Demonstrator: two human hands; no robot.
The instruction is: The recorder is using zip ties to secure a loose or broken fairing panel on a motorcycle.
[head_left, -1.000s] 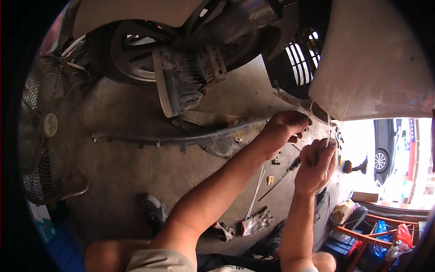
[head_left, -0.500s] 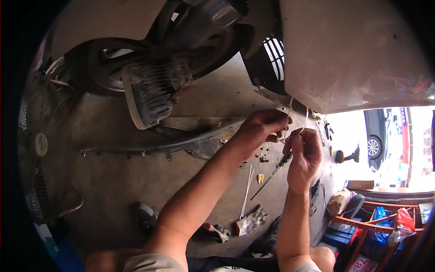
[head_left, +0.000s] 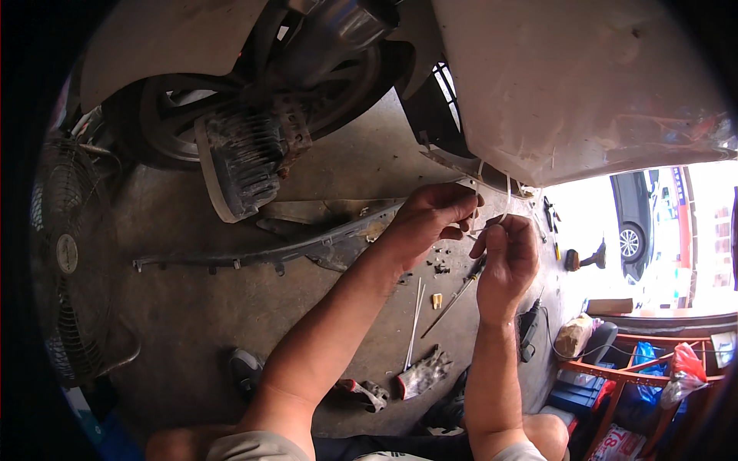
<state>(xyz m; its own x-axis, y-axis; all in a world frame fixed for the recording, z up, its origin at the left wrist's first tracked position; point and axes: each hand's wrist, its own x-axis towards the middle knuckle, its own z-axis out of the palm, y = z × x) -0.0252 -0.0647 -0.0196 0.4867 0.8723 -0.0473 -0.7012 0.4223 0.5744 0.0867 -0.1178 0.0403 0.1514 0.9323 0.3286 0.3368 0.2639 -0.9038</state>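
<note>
Pinching a white strip (head_left: 508, 194) in the right hand (head_left: 507, 257), just below a pale panel (head_left: 569, 92); now curved, pulled straighter a second ago, so probably slacker to work. Reaching forward with both hands, turned inward. Curling the left hand (head_left: 432, 221) narrow, close beside; cannot tell if gripping anything.

The fan (head_left: 67, 253) stands well left of the left hand (head_left: 438, 221); the drill (head_left: 590, 262) lies right of the right hand (head_left: 506, 260).

strip (head_left: 508, 190): smooth plastic | body panel (head_left: 584, 84): glossy | glove (head_left: 425, 374): rough cloth | floor (head_left: 207, 323): matt
</note>
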